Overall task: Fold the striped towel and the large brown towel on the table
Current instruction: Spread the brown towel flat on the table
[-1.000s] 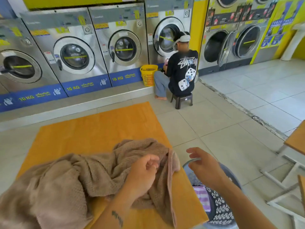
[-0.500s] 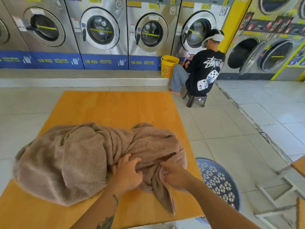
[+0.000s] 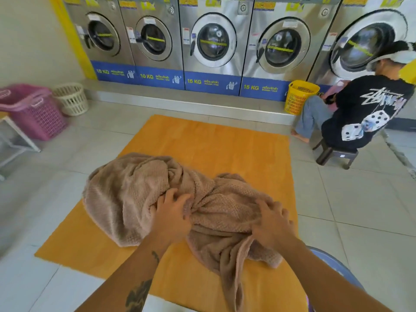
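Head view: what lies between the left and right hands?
Only bunched folds of the brown towel lie between the left hand and the right hand; the head view shows nothing else there.

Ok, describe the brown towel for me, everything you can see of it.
The brown towel is large and light brown, with a waffle-like textured weave that looks soft and thick. It is not yet folded, and lies crumpled in a heap of twisted folds on the near half of the orange wooden table. A narrow tail of it trails to the table's near edge. The left hand grips the folds at its middle; the right hand grips its right part.
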The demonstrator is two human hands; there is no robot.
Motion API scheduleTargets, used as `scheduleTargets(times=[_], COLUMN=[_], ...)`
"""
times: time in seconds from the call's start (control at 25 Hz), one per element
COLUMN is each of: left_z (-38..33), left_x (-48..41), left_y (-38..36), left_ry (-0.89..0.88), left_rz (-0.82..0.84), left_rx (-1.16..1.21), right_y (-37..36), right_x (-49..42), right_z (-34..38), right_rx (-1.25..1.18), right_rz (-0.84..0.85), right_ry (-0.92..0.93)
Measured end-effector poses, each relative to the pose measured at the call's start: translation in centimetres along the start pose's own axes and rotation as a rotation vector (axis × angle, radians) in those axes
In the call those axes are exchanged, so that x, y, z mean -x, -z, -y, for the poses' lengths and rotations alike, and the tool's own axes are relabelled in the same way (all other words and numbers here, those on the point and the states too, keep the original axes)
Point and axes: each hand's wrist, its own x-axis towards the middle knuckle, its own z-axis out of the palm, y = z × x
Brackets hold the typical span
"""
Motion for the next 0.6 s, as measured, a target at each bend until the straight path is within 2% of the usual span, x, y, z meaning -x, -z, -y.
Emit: scheduleTargets(times=[0.04,0.12,0.2,0.24,0.36,0.44,0.48,0.6], left_z=[0.0,-0.3,-0.3,-0.1,1.6,2.7,3.3,4.8], left_x=[0.2,0.4,0.6,0.5,0.1,-0.6,-1.2,-3.1], left_y=[-0.2,-0.2,0.1,0.3,0.4,0.5,0.6,1.0], left_ry=[0.069,0.098,0.048,0.049,0.063,0.058,0.040,-0.078], left_rz=[0.069,0.038,-0.073,-0.097,-0.114,-0.100,-0.085,-0.042], left_rx=[-0.044,-0.003,0.045,0.026,-0.087,-0.114,-0.114,-0.079], right_y=[-0.5,-0.9,0.5,1.8,5.7,6.8,6.7,4.2], right_x=[-0.4,-1.3,-2.6,-3.4,-6.1,-7.3,-7.5,-6.9], right_z=[-0.7,-2.0,-2.8,-3.1,-4.1,-3.3,-1.9,4.9], right_rx=[-0.003,-0.030,-0.060,-0.051,0.091,0.112,0.070,-0.149], right_rz=[0.072,0.139,0.029,-0.079,-0.348,-0.338,-0.307,-0.165], right_ry=[0.027,0.124,0.173,0.172,0.019,-0.085,-0.068,0.175])
